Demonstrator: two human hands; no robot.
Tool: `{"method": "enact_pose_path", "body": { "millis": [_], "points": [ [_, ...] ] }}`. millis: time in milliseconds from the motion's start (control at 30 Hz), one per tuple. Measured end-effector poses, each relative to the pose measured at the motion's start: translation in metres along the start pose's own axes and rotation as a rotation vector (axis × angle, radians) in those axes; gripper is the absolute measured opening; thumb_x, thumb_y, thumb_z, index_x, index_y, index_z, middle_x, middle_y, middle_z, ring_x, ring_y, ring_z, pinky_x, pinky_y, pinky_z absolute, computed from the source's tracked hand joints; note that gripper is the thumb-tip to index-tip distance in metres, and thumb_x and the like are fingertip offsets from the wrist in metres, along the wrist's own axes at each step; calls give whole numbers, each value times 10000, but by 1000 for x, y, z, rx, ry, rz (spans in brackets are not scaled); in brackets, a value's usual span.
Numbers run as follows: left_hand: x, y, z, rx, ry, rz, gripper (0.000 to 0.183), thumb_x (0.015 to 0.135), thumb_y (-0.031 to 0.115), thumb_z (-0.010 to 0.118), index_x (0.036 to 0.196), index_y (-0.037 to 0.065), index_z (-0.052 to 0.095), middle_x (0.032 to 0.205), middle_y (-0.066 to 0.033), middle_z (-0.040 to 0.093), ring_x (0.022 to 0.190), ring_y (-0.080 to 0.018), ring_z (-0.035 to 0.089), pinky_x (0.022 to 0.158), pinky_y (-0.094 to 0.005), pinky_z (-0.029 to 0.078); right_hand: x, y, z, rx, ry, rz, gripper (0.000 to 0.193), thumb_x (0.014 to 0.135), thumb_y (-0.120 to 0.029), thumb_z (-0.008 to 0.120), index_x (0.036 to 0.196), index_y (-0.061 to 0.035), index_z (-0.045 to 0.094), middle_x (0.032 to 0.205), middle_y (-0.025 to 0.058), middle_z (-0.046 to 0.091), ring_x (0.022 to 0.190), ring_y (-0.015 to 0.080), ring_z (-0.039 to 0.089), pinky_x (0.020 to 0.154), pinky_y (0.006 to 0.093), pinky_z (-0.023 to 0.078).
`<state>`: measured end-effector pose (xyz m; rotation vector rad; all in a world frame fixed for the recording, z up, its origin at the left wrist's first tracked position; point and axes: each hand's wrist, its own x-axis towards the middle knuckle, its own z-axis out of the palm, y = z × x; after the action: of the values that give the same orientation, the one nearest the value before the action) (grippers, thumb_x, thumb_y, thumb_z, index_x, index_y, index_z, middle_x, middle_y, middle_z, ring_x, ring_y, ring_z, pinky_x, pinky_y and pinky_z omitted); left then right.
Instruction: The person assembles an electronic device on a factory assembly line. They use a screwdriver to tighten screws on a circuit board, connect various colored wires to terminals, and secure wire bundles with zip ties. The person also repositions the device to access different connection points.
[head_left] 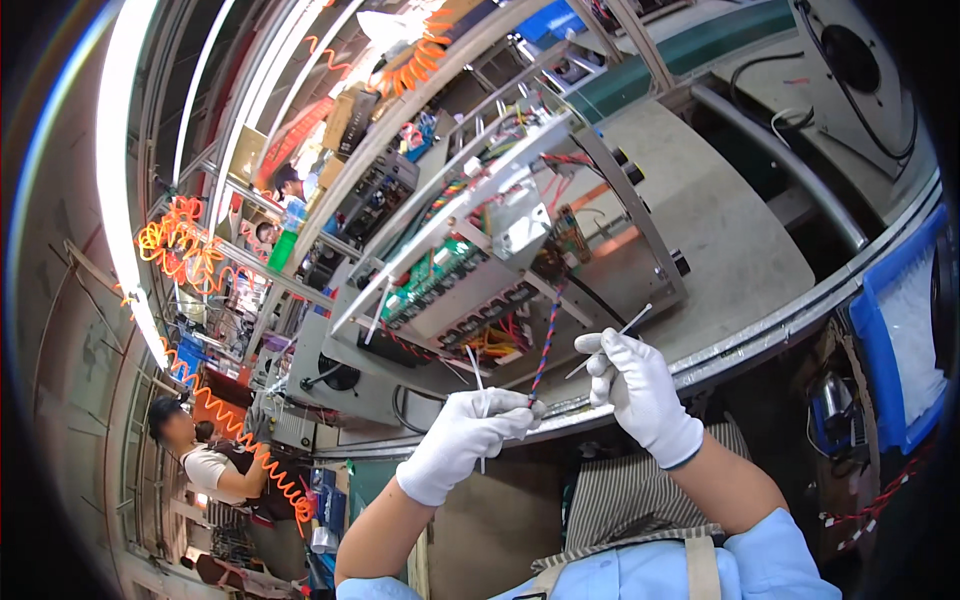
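— Crowded assembly line; an open metal chassis (560, 250) sits on the tabletop (740, 250).
— Left hand (465, 435) fingers pinch the red-blue twisted wire (545, 345) below it; right hand (640, 385) fingers pinch a white cable tie (610, 340).

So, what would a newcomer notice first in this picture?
Two white-gloved hands at the centre: the left hand pinches a red-and-blue twisted wire, the right hand holds a thin white cable tie. Above them stands an open metal chassis full of circuit boards and wiring.
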<state>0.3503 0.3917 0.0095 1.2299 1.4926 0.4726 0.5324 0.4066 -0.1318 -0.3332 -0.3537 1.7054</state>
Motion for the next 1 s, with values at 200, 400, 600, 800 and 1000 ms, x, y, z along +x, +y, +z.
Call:
{"method": "enact_pose_path", "body": {
  "millis": [200,400,600,800,1000],
  "points": [
    [17,-26,24,-75,22,-19,101,797,44,733,846,42,645,718,18,600,518,-26,428,464,-182,288,-31,-2,4,-275,76,-130,376,978,-342,543,1053,12,647,768,33,642,655,96,627,619,230,534],
    [23,-32,32,-147,47,-14,157,780,30,751,835,61,607,737,29,594,579,-27,466,518,-181,324,-29,9,6,-310,92,-145,360,980,-328,542,1030,10,652,761,59,666,660,122,659,629,248,557],
    [25,-34,34,-161,63,-10,195,763,32,773,796,66,584,749,35,584,621,-31,486,561,-186,362,-29,14,8,-373,88,-162,371,982,-330,538,1042,17,654,767,62,670,667,118,658,641,247,559],
    [31,-43,36,-167,71,48,206,757,24,774,780,67,574,735,36,554,639,-45,492,589,-199,378,-29,16,6,-305,75,-101,317,986,-290,541,1040,0,658,776,59,667,693,100,643,648,250,560],
    [31,-41,38,-135,59,50,218,756,25,774,756,71,561,722,48,532,633,-35,469,581,-190,360,-24,16,2,-340,60,-95,405,992,-354,509,1031,24,649,762,54,660,666,110,647,636,241,548]
  ]
}}
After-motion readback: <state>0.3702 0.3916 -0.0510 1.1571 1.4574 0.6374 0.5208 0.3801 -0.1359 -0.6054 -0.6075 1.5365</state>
